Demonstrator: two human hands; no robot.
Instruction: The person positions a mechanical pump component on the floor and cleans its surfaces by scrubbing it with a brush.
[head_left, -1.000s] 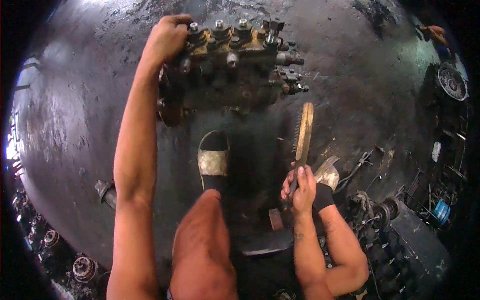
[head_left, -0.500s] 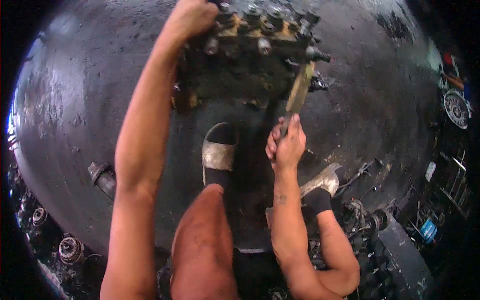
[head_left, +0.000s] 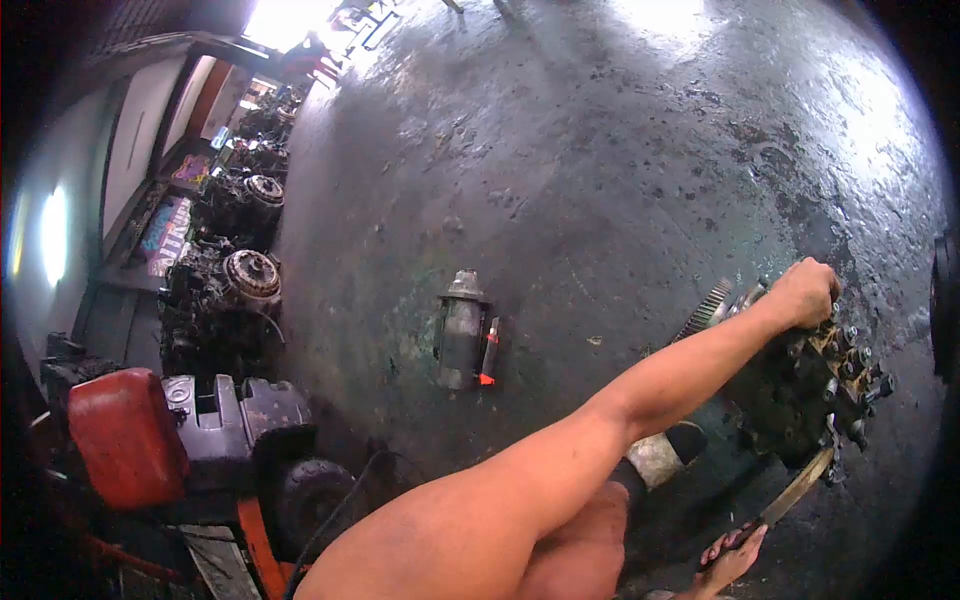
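Observation:
Over at the right, a dirty, dark fuel injection pump rests on the floor, with a row of metal fittings on top and a toothed gear at its far left end. My left hand is closed on the pump's upper edge; what its fingers wrap round is hidden. Lower down, my right hand grips the dark handle of a flat, tan-coloured tool, whose kind I cannot make out. Its far tip meets the pump's near side, by the fittings. My sandalled foot is beside the pump.
A starter motor stands on the dark floor, with a slim orange-and-black object beside it. At the lower left are a red container and grey machinery. Greasy engines line the left wall.
My view has swung left, so the pump and both hands now appear at the right. The left hand stays on the pump, and the right still holds the tool against it.

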